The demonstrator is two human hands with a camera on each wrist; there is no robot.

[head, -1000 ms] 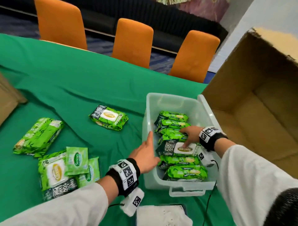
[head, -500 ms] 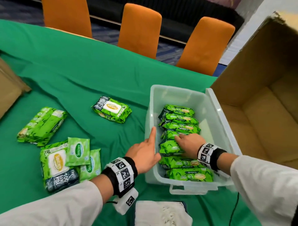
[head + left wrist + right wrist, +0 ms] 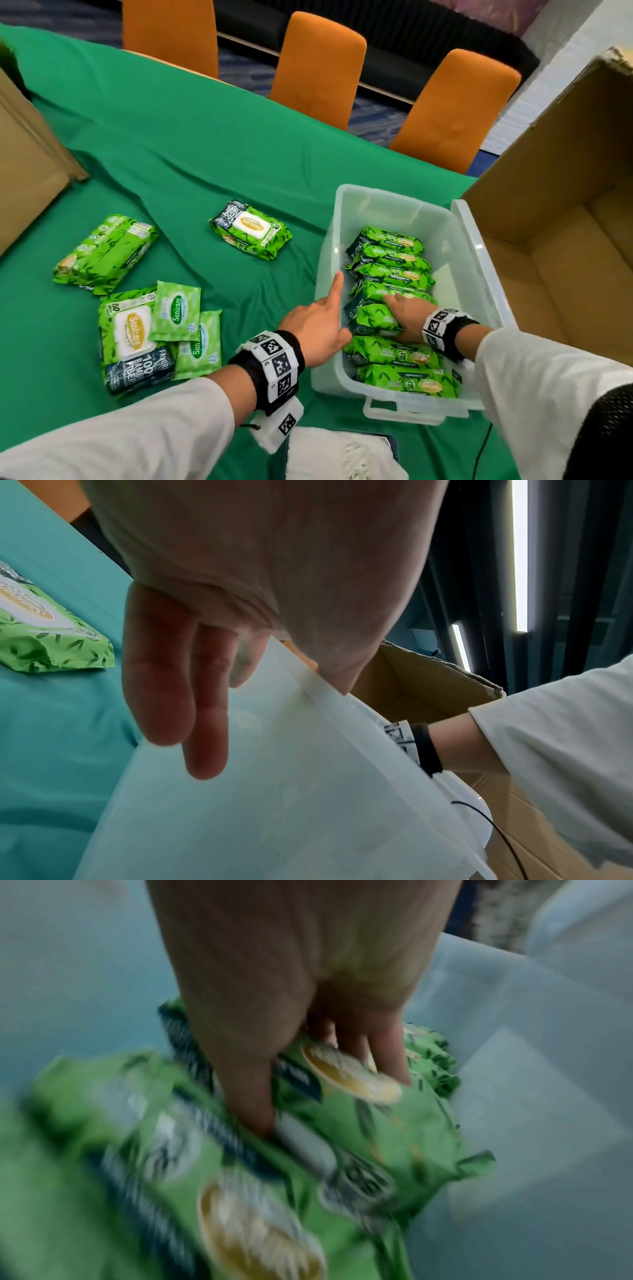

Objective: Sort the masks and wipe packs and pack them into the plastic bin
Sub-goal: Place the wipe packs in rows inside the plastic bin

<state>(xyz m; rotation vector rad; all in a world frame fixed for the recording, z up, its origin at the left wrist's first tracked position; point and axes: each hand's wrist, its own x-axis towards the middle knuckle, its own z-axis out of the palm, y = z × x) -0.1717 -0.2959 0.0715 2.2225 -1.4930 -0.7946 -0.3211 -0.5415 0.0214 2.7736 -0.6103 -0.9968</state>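
Note:
A clear plastic bin (image 3: 394, 197) stands on the green cloth and holds a row of several green wipe packs set on edge. Inside the bin, my right hand (image 3: 404, 310) grips one pack (image 3: 375, 317) in the middle of the row. The right wrist view is blurred, but it shows the thumb (image 3: 253, 1096) down one side of that pack (image 3: 342, 1074) and the fingers down the other. My left hand (image 3: 318, 325) rests on the bin's left wall (image 3: 308, 750). Its fingers (image 3: 171, 696) lie straight against the outside and its index finger runs along the rim.
Loose wipe packs lie left of the bin: one large pack (image 3: 251, 229), another (image 3: 106, 251) farther left, and a pile (image 3: 128, 339) with two small packets (image 3: 176, 308). An open cardboard box (image 3: 565, 240) stands right of the bin. Orange chairs (image 3: 318, 65) line the far edge.
A pack that lay face up on top of the row now stands on edge within it, under my right hand. My left hand has stayed on the bin wall.

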